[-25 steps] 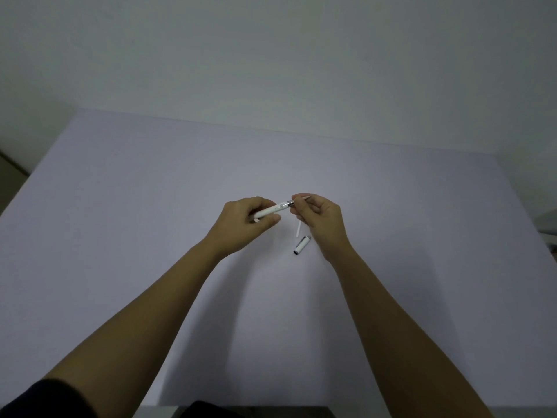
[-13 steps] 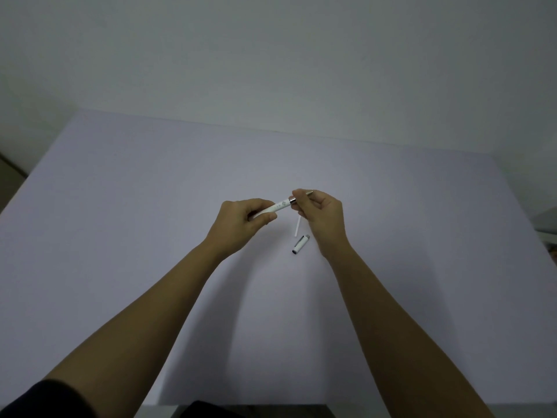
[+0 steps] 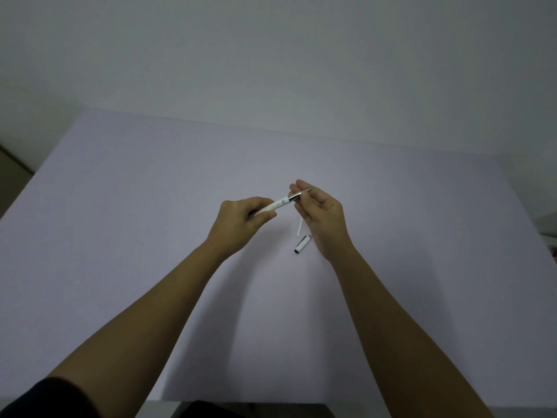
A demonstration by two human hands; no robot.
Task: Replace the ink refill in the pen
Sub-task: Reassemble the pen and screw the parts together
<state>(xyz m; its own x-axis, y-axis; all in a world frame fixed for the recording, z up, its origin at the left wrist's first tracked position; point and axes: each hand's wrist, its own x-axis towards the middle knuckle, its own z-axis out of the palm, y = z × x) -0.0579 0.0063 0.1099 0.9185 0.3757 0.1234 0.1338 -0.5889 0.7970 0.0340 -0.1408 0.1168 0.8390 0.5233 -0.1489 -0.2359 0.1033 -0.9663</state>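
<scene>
Clenched around the white barrel, the left hand [image 3: 241, 220] holds the pen [image 3: 278, 205] up over the middle of the table [image 3: 120, 236], its silver tip section pointing right and a little away. The right hand [image 3: 322, 218] is loose, fingers [image 3: 301, 188] spread and curled about the tip; whether any of them touches the metal I cannot tell, but it is not gripping. Below the hands lie two loose parts on the table: a thin white refill [image 3: 299, 227], just beside the right palm, and a short silver-and-white cap [image 3: 302, 244] close by, nearer the front edge. With the tip section seated on the barrel, the pen looks reassembled, so that refill is probably the spent one and the cap remains to be fitted, though that is a guess. Risks from here: the right wrist hangs close over the cap and refill and could knock either into a roll toward the front edge; if the tip section is not screwed fully home, pressing the cap on could loosen it or push the new refill askew.
</scene>
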